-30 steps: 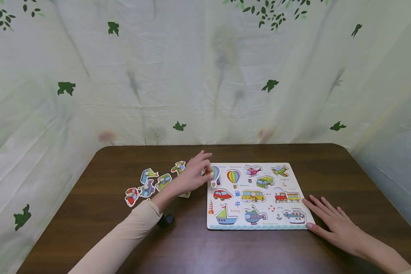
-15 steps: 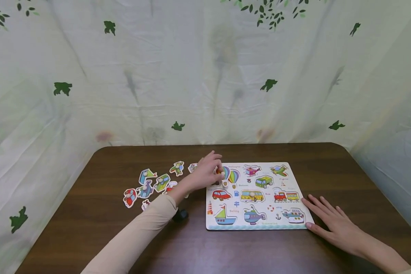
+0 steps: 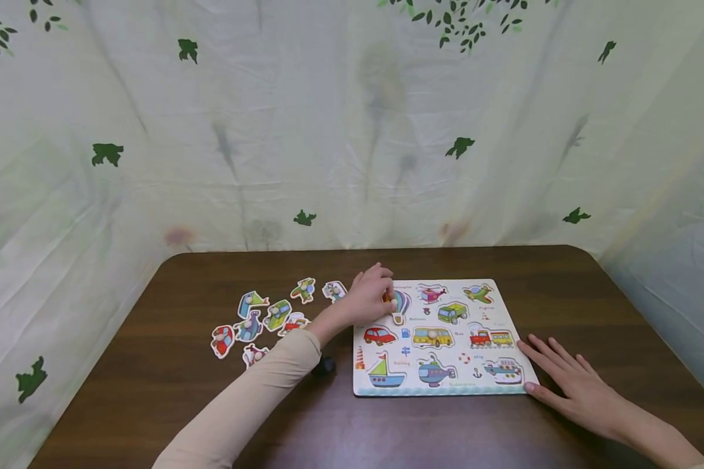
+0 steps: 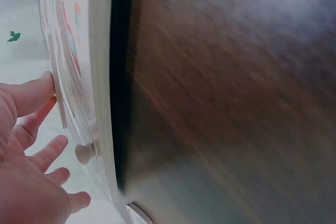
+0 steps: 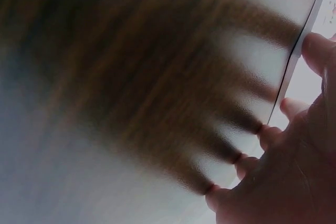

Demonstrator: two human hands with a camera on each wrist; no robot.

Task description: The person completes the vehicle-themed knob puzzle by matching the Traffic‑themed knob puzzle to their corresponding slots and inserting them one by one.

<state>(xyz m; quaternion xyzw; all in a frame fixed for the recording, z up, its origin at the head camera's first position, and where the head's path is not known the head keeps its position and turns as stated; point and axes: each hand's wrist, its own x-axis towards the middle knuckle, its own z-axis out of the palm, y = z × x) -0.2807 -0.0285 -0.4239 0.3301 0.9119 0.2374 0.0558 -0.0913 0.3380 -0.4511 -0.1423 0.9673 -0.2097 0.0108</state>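
White puzzle board point(image 3: 410, 390) lay beneath the left fingers point(image 4: 34, 123), which pinched a balloon piece point(image 3: 403, 302) at their tips, likely for fine control, while straight right fingers point(image 3: 542, 361) touched the board's edge, probably steadying it.

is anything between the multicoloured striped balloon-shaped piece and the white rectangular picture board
Nothing visible: the balloon piece, pinched in the left hand, is right over the board; whether the two touch is unclear.

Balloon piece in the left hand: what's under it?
The puzzle board lies under the balloon piece, which the left hand pinches. Printed lettering shows to its lower right. Whatever is directly beneath is covered; whether piece and board touch is unclear.
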